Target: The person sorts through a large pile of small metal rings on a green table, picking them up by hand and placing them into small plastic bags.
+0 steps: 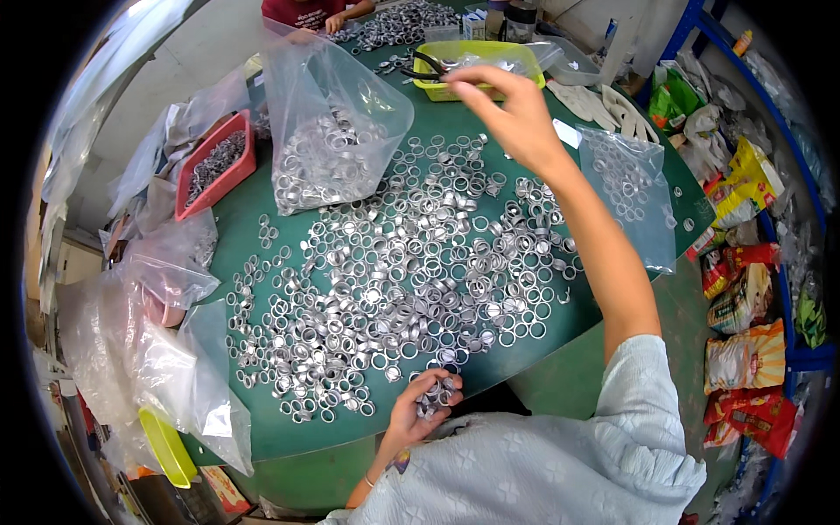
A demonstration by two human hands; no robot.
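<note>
Metal rings (411,271) lie spread in a wide heap across the green table (262,429). The left hand (420,404), at the near edge, is cupped around a small handful of them. The right hand (512,109) reaches far out over a yellow tray (525,57), fingertips pinched; whether they hold anything I cannot tell. A clear bag (328,131) of rings stands beside the heap.

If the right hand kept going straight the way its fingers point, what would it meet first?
Most likely the black pliers lying across the yellow-green tray: the right hand reaches toward the tray's near left corner, fingertips just short of the handles. Height above the tray is unclear.
</note>
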